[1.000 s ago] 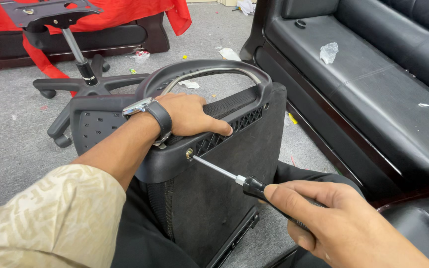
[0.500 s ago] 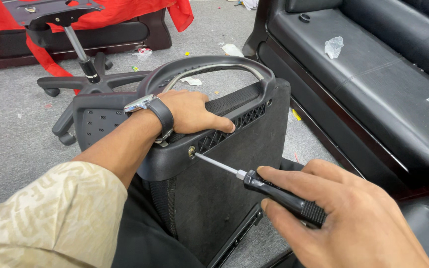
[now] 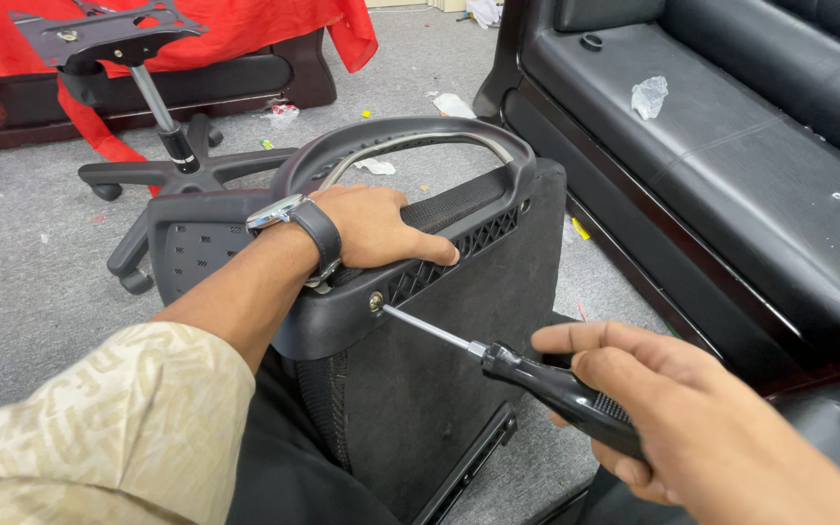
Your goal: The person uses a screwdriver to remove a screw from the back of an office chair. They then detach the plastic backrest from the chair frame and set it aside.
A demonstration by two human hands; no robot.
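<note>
The screw sits in the near edge of the black plastic armrest, just left of a strip of lattice openings, and the tip of the screwdriver is seated in its head. I see the bare metal shaft run down and to the right from the screw to a black handle with a ribbed grip. My right hand is wrapped around that handle, fingers curled over it and thumb laid along the top, low in the right of the view. My left hand lies palm down on top of the armrest, fingers closed over its upper edge and thumb pointing toward the lattice, just above the screw; it grips the armrest. A watch with a black strap and a silver case is on that wrist, and a pale patterned sleeve covers the forearm at the lower left. The armrest is fixed to the seat, which stands on edge with its dark fabric underside facing me. The curved handle loop of the armrest arches above my left hand. Behind, on the grey carpet, a chair base with a gas column and mounting plate stands upright, well apart from the seat. A red cloth drapes over furniture at the top left. A black sofa fills the right side, with a crumpled clear wrapper on its cushion.
</note>
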